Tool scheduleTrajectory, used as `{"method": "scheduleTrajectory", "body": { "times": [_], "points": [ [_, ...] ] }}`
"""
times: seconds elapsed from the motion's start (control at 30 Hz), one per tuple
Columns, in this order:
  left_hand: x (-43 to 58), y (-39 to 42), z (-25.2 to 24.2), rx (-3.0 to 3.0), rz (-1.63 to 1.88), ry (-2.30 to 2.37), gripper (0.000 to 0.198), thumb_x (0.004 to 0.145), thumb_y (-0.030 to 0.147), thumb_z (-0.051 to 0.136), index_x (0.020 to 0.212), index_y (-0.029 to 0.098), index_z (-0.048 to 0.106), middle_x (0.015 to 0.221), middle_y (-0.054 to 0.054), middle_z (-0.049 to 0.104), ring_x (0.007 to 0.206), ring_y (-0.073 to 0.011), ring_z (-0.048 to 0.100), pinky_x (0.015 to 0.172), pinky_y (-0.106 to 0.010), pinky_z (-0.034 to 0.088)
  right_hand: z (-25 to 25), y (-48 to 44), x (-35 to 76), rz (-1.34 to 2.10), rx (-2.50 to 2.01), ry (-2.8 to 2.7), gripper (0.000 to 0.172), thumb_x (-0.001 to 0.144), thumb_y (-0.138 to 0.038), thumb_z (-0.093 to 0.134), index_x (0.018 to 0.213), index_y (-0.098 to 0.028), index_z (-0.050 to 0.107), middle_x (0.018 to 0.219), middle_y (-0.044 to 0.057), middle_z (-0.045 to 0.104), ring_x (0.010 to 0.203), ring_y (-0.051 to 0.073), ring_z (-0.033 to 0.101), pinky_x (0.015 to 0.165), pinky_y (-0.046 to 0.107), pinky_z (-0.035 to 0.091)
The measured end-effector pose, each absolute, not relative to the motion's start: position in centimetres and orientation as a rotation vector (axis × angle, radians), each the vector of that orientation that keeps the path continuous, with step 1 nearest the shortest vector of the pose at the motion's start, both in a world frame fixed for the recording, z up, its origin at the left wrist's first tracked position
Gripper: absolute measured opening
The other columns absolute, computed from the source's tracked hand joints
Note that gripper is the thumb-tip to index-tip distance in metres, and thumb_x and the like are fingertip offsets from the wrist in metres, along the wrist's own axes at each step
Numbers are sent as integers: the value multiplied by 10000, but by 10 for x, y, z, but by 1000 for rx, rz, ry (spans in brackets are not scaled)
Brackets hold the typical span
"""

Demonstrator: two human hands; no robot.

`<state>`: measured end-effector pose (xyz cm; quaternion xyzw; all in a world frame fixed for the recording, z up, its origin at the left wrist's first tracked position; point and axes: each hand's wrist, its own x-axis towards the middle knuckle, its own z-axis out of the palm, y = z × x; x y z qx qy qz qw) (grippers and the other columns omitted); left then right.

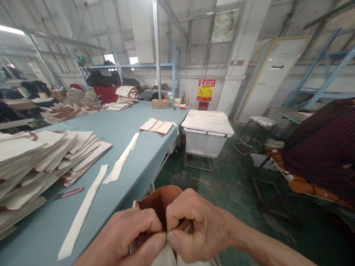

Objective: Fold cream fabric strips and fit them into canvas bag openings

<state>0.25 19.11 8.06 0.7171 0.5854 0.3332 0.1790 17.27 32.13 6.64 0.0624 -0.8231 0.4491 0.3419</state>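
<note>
Two-handed pinch on a cloth piece (pixel 172 193), brown at its far part and cream at its near part, held in front of me just off the near side of the blue table (pixel 119 116). The thumbs and forefingers of my left hand (pixel 135 229) and right hand (pixel 195 223) close on the cloth where their tips meet; my other fingers curl inward. How many layers lie in the pinch, I cannot tell.

Likely faults: since only fingertips bear on the cloth, a slackened thumb could let the layers slip out of register; uneven pull between my hands could pucker or skew the edge; and, with no part of the table seen beneath the piece, a lost grip could drop it beside the table. A stray left forearm might also disturb the nearer cream strip (pixel 83 214) on the table.

Orientation: the brown part curves into an open mouth facing upward, on the side away from me; the cream part hangs toward my body. The long axis seems to run downward from that mouth, beside the table, though my hands hide too much to be certain.
</note>
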Motion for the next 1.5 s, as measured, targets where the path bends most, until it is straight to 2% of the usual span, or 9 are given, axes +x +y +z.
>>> {"method": "scheduleTrajectory", "body": {
  "times": [0.1, 0.33, 0.57, 0.7, 1.0, 1.1, 1.23, 1.4, 1.5],
  "points": [
    [-9, 195, 75, 1864, 855, 1684, 470, 1062, 500, 472, 690, 229, 564, 657, 53, 582, 613, -131, 536, 586, -216, 412, 63, 321, 177, 1304, 65, -2116, 199, 694, -127, 502, 607, -228, 355, 530, -97, 303, 446, 51, 249, 443, 211, 186],
    [-17, 192, 46, 1503, 863, 1840, 598, 1097, 567, 285, 750, 224, 632, 703, 26, 542, 688, -181, 491, 654, -258, 414, 32, 351, 211, 1304, -315, -2098, 341, 927, -316, 504, 648, -239, 324, 564, -76, 291, 497, 90, 282, 480, 238, 230],
    [-17, 204, 40, 1441, 764, 1435, 368, 992, 533, 427, 813, 235, 548, 805, 36, 536, 760, -185, 483, 742, -283, 379, -24, 373, 202, 1276, -476, -2164, 382, 967, -390, 517, 648, -224, 390, 586, -65, 354, 528, 94, 326, 512, 232, 263],
    [-18, 205, 42, 1408, 691, 1475, 332, 966, 511, 449, 803, 234, 533, 811, 40, 509, 784, -186, 488, 728, -289, 352, -36, 371, 194, 1303, -466, -2224, 328, 974, -352, 500, 682, -214, 442, 601, -65, 396, 544, 93, 362, 521, 221, 287],
    [-10, 201, 44, 1295, 854, 1534, 400, 905, 563, 580, 701, 225, 515, 738, 43, 479, 746, -166, 463, 679, -282, 337, -26, 373, 187, 1169, -339, -2295, 314, 1001, -295, 487, 704, -225, 412, 608, -71, 382, 538, 101, 359, 541, 241, 273],
    [-8, 199, 44, 1309, 846, 1554, 422, 922, 572, 586, 695, 218, 561, 693, 46, 465, 704, -157, 451, 673, -280, 338, -17, 374, 184, 1106, -229, -2339, 298, 1038, -292, 448, 749, -223, 463, 684, -26, 518, 640, 142, 467, 652, 279, 372],
    [-12, 192, 34, 1341, 918, 1529, 361, 898, 542, 645, 751, 220, 719, 729, 18, 596, 702, -157, 515, 653, -261, 373, 5, 363, 178, 1061, -28, -2326, 327, 1087, -331, 341, 837, -226, 525, 826, 49, 664, 807, 199, 583, 823, 355, 455],
    [-23, 190, 29, 1494, 925, 1451, 288, 945, 444, 662, 766, 230, 729, 714, 40, 620, 675, -137, 499, 650, -242, 378, 30, 331, 169, 1034, 106, -2160, 361, 1041, -513, 516, 814, -233, 511, 701, -21, 589, 670, 151, 551, 724, 304, 439],
    [-26, 191, 36, 1494, 921, 1381, 285, 963, 426, 656, 772, 221, 705, 719, 49, 598, 684, -133, 477, 653, -235, 375, 36, 320, 165, 1046, 95, -2184, 281, 1006, -373, 632, 799, -227, 512, 676, -55, 559, 638, 113, 526, 696, 258, 421]
  ]
}}
